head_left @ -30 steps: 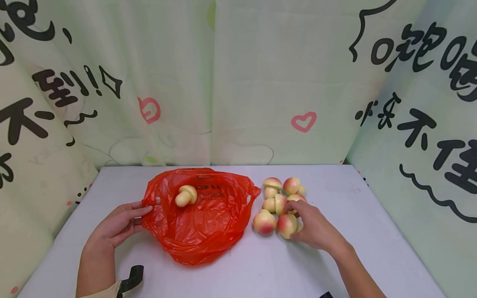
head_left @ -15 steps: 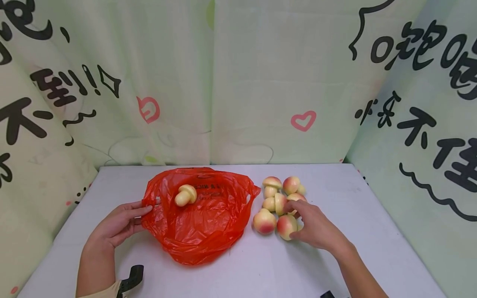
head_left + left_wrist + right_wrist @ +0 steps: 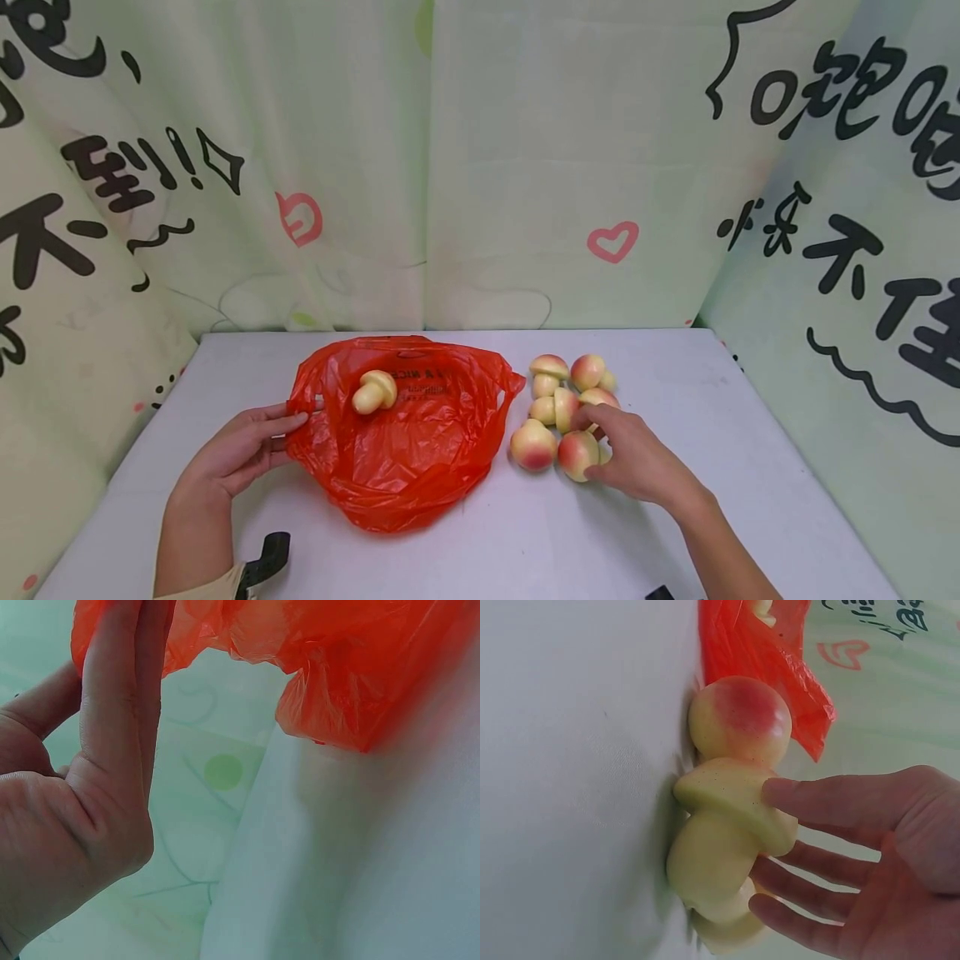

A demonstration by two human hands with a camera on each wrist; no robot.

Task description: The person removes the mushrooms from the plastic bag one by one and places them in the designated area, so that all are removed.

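My left hand point(image 3: 243, 450) pinches the left edge of a red plastic bag point(image 3: 420, 475), which lies with its mouth spread on the white table. In the left wrist view, the fingers point(image 3: 112, 712) reach up into the thin film. One cream toy mushroom point(image 3: 371, 396) rests inside the bag. At the right, my right hand point(image 3: 637, 462) holds the nearest right toy mushroom point(image 3: 576, 456) of a cluster, thumb on its cap and fingers behind it. In the right wrist view this mushroom point(image 3: 709, 859) lies on its side, touching the table. The fingertips behind it are partly hidden.
Several other pink-and-cream toy mushrooms point(image 3: 532, 447) stand or lie close together beside the held one, just right of the bag. The table point(image 3: 480, 558) is bounded by printed curtains point(image 3: 510, 167) at the back and sides.
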